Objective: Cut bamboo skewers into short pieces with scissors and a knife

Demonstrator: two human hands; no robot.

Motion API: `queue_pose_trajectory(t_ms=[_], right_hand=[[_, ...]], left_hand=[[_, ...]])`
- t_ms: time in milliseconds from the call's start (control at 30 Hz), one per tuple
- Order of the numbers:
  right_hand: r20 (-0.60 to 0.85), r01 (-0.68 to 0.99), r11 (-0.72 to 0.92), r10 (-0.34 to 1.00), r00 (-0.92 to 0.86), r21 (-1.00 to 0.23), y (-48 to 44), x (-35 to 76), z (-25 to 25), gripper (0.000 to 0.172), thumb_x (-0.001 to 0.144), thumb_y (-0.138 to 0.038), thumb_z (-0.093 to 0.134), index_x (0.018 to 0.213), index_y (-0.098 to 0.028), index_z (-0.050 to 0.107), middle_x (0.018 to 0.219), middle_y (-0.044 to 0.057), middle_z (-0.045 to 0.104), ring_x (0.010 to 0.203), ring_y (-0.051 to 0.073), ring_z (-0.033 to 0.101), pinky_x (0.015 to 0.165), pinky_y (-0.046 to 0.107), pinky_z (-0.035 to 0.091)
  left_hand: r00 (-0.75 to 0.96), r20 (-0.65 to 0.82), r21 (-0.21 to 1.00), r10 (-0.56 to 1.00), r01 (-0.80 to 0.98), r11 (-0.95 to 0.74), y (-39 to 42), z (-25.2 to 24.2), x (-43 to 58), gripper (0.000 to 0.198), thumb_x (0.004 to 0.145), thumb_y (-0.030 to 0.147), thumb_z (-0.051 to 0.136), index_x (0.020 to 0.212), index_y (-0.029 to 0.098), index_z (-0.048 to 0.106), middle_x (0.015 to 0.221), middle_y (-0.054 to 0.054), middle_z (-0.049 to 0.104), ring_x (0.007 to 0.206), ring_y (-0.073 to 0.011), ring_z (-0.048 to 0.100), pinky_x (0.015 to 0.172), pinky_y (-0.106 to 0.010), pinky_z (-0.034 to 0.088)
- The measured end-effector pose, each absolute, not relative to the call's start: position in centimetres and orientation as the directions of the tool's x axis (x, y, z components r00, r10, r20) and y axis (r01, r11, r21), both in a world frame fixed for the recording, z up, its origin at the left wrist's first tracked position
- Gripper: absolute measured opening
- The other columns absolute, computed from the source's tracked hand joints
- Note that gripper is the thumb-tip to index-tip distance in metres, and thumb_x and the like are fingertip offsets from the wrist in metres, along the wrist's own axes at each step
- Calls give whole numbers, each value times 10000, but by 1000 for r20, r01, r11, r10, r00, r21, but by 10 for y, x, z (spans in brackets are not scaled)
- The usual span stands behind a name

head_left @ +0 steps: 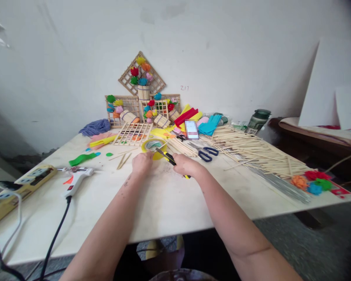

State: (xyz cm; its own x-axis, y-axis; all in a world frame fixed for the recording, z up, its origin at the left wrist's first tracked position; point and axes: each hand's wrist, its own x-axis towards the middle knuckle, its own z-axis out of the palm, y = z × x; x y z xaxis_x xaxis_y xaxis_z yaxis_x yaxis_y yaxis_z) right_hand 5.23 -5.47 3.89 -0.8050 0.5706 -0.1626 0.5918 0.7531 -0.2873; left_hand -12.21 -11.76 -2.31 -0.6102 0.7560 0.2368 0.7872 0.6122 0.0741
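My right hand (185, 164) is wrapped round a black and yellow utility knife (169, 157), its blade pointing up and left toward the tape. Just left of it, my left hand (142, 162) is closed at the near side of a yellow tape roll (153, 144); what its fingers hold, if anything, is hidden. A small yellow piece (158, 155) shows between the two hands. Dark-handled scissors (207, 153) lie to the right of my right hand, beside a bundle of thin sticks (181, 147).
Stick lattices with paper flowers (142, 72) stand at the wall. Many sticks (251, 146) and pompoms (314, 182) cover the right side. A glue gun (77, 182), its cord and a power strip (23, 187) lie left. A dark bottle (257, 121) stands back right.
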Motion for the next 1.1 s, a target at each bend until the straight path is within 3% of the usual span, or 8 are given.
queue_pose_trajectory(t_ms=[267,567,800,1100], right_hand=[[-108,600,751,596,-795,-275,-51,16,31,454,662,-139,553,1109,-120,475,1067,158,580,974,256,554,733,291,441],[-102,623,741,620,-778,-251,-57,27,33,434,684,-155,546,1109,-121,466,1028,151,595,958,250,559,738,298,434],[-114,611,753,603,-789,-245,-61,49,39,352,701,-142,495,1053,-130,486,976,146,611,883,243,587,661,287,446],[-93,621,739,621,-778,-261,-53,22,30,423,677,-148,534,1095,-131,468,1057,140,586,974,241,555,730,284,434]], left_hand=[[-565,237,17,791,816,578,-120,-17,-120,434,852,386,222,974,196,592,840,-118,643,830,-247,601,665,-326,432],[-606,204,52,769,791,609,-119,-19,-117,452,847,433,214,994,228,590,870,-102,642,844,-237,595,653,-309,432],[-612,193,71,767,788,611,-118,-18,-113,428,845,417,231,1005,235,583,892,-97,639,845,-228,590,669,-306,425],[-591,184,49,786,804,593,-117,-13,-110,412,853,372,209,982,231,574,886,-87,640,859,-224,587,686,-313,415]])
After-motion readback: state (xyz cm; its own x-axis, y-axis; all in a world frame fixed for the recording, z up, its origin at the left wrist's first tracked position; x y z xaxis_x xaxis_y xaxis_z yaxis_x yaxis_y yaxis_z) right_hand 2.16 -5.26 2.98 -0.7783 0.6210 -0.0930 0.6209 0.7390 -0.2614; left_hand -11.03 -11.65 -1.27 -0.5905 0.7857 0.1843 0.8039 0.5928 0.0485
